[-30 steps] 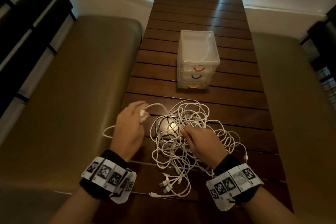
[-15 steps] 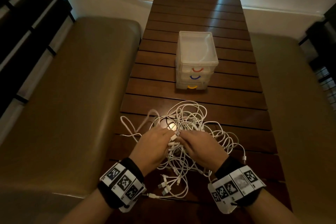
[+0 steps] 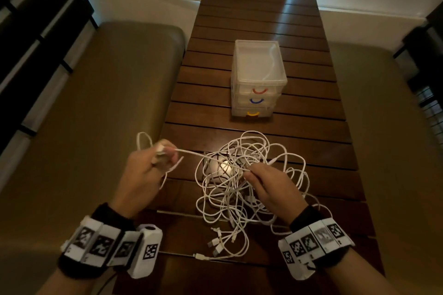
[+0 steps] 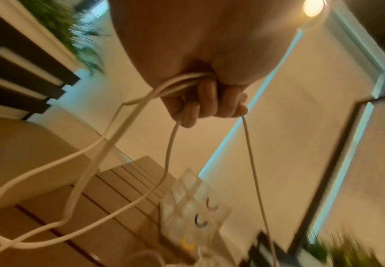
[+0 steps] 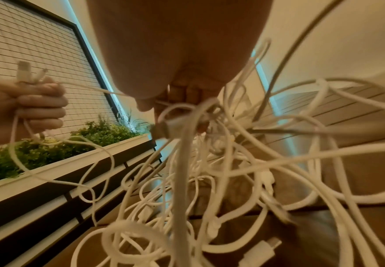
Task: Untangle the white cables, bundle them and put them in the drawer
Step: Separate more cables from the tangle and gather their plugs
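A tangle of white cables (image 3: 249, 182) lies on the dark slatted wooden table (image 3: 311, 151), plug ends (image 3: 220, 242) trailing toward me. My left hand (image 3: 158, 158) is lifted off the table's left edge, fingers curled round cable strands and plug ends (image 5: 25, 72); loops hang below it (image 4: 95, 162). One strand (image 3: 203, 154) runs taut from it to my right hand (image 3: 254, 172), which pinches cable at the middle of the tangle (image 5: 182, 115). The clear three-drawer box (image 3: 257, 79) stands beyond, drawers shut, with red, blue and yellow handles.
Padded olive benches (image 3: 96, 127) flank the table on both sides. Dark slatted panels (image 3: 28, 31) line the left wall, and a planter with green plants (image 5: 50, 144) sits above them. Bare table stretches behind the drawer box.
My left hand has moved left and up from the middle of the tangle, pulling a strand taut. The right hand stays on the tangle.
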